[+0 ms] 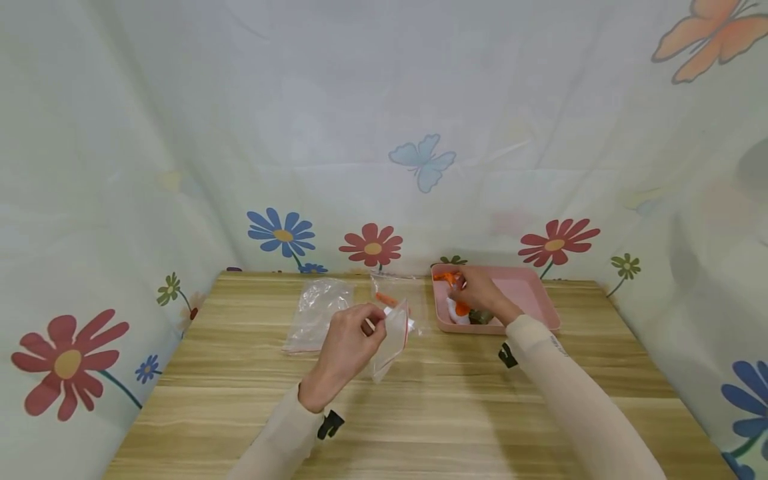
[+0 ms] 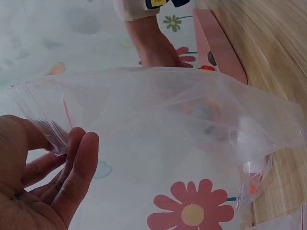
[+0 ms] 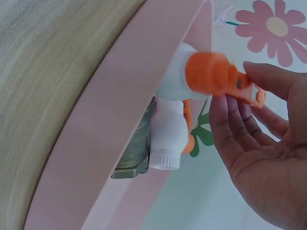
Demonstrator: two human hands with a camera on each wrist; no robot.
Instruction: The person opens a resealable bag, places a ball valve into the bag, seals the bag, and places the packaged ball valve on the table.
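Observation:
My left hand [image 1: 350, 347] pinches a clear zip bag [image 1: 393, 333] by its top edge. In the left wrist view the bag [image 2: 144, 110] hangs sideways from the thumb and fingers and looks slack. My right hand [image 1: 483, 292] reaches into the pink tray [image 1: 534, 297]. Between its thumb and fingers is an orange plastic piece [image 3: 247, 91]. A white rounded part [image 3: 175, 74] adjoins it; blur hides whether they are joined. Lower in the tray sit a white plastic fitting [image 3: 168, 134] with ribbed ends and a dark green piece [image 3: 134, 153] with an angular end.
Another clear bag [image 1: 321, 307] lies flat at the left of the wooden table [image 1: 444, 413]. Behind the held bag lies a third clear bag [image 1: 420, 290], with an orange strip [image 1: 387, 299] and something white in it. A flowered curtain [image 1: 336, 133] stands behind.

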